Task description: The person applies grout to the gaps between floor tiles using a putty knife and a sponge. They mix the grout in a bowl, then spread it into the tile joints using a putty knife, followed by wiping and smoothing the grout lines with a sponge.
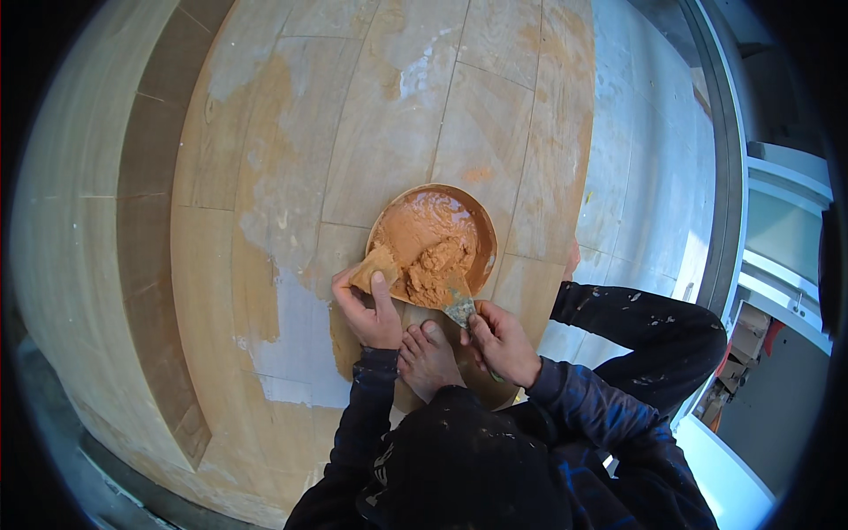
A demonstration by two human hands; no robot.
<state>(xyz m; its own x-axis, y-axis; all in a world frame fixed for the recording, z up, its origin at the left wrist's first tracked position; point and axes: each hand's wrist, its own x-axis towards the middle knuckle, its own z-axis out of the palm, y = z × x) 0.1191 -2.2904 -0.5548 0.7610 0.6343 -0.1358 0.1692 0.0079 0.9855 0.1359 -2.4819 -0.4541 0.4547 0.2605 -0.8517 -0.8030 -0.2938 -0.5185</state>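
A round bowl (487,246) of wet orange-brown paste (422,221) stands on the tiled floor in front of me. The paste is smooth and shiny at the far side and heaped in a thick lump nearer to me. At the bowl's near left rim, my left hand (371,309) pinches a flat tan piece (380,264), perhaps a spreader, with the thumb on top. My right hand (503,340) grips a putty knife (459,308) whose smeared blade reaches over the near right rim into the lump. Its handle is mostly hidden by my fingers.
My bare foot (428,360) is just below the bowl, and my bent knee (698,340) is at the right. Wood-look tiles (380,132) with dried orange smears cover the floor. A brown step edge (141,221) runs along the left; a door frame (729,177) stands at the right.
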